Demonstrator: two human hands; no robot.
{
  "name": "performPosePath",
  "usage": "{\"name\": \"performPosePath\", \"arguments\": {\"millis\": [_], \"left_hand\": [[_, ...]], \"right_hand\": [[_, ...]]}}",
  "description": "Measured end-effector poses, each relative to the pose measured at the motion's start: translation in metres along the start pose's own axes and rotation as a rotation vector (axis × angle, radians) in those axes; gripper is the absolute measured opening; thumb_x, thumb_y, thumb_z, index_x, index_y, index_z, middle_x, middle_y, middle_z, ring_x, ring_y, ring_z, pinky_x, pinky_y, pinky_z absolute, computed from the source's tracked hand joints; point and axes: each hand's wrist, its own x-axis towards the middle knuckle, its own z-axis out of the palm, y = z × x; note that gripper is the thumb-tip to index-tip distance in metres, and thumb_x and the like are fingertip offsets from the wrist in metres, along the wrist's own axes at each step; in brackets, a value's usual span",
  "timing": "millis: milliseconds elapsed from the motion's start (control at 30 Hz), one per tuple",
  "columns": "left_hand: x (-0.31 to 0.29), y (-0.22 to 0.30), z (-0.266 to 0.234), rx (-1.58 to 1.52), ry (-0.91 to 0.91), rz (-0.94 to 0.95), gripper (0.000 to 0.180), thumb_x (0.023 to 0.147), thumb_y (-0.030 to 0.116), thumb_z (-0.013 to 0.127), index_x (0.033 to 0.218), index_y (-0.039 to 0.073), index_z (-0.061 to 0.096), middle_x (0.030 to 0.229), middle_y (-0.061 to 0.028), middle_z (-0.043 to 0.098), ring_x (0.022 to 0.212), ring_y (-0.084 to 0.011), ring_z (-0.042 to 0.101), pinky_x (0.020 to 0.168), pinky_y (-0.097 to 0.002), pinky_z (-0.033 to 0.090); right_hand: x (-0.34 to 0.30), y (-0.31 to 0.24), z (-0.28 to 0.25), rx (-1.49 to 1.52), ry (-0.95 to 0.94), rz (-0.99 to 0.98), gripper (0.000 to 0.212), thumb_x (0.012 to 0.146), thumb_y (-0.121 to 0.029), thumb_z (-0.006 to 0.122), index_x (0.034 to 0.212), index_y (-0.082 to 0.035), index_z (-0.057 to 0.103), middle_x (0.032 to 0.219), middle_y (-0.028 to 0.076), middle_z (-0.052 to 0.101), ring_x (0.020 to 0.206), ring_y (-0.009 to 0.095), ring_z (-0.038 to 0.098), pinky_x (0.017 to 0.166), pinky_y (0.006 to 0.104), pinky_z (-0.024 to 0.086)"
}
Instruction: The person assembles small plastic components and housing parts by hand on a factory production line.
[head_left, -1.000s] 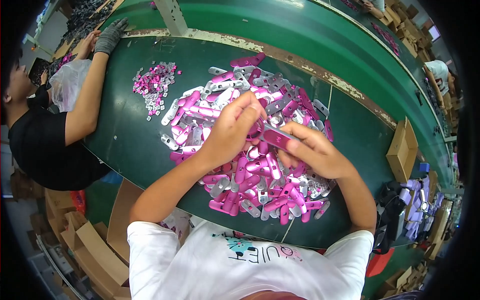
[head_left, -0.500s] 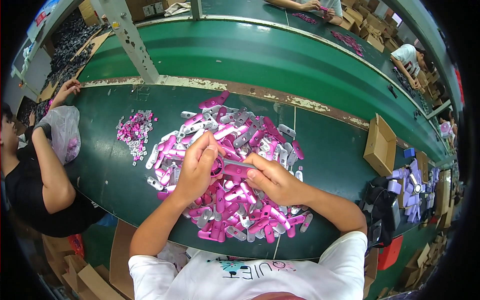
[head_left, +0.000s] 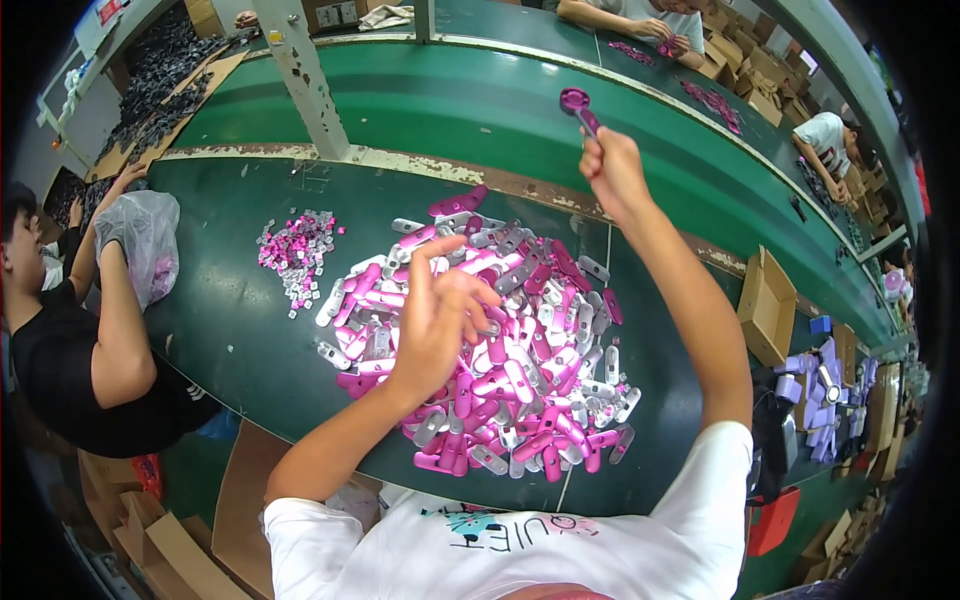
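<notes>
My right hand [head_left: 615,172] is stretched out past the far edge of my table, over the green strip beyond it. Its fingers are closed round the handle of a magenta and grey plastic part with a round ring-shaped end [head_left: 575,100], which points up and away. Above the pile hovers my left hand [head_left: 440,325], fingers apart and nothing seen in it. Beneath it lies a heap of oblong magenta, grey and clear-looking plastic casings [head_left: 535,440]. Whether the left fingers touch any casing is hard to tell.
Small pink and white square pieces [head_left: 300,250] lie left of the heap. A person at the left has an arm by a clear plastic bag [head_left: 140,245]. A metal post [head_left: 305,85] rises at the far edge. An open cardboard box [head_left: 768,305] and lilac parts [head_left: 825,390] are at right.
Both hands held the ring-ended part over the heap earlier. Now the left has let go and opened, while the right has carried the part far forward and to the right.
</notes>
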Motion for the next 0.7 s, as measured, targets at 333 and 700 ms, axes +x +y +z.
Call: {"name": "performPosePath", "arguments": {"millis": [333, 700], "left_hand": [[-0.007, -0.010, 0.007, 1.083, -0.076, 0.905, 0.016, 0.070, 0.006, 0.065, 0.086, 0.006, 0.066, 0.059, 0.0006, 0.045, 0.050, -0.0125, 0.048, 0.041, -0.0275, 0.037], [-0.003, -0.010, 0.002, 1.219, -0.135, 0.830, 0.021, 0.069, 0.006, 0.066, 0.089, 0.006, 0.067, 0.063, 0.0013, 0.046, 0.054, -0.0117, 0.048, 0.044, -0.0252, 0.038]], "right_hand": [[0.192, 0.045, -0.021, -0.097, 0.610, 0.086, 0.012, 0.092, -0.011, 0.048, 0.095, 0.001, 0.049, 0.072, 0.011, 0.057, 0.052, 0.017, 0.049, 0.045, 0.0314, 0.040], [0.211, 0.074, 0.003, -0.230, 0.522, -0.018, 0.013, 0.093, -0.007, 0.043, 0.101, 0.004, 0.044, 0.076, 0.013, 0.058, 0.056, 0.018, 0.055, 0.048, 0.0317, 0.048]]}}
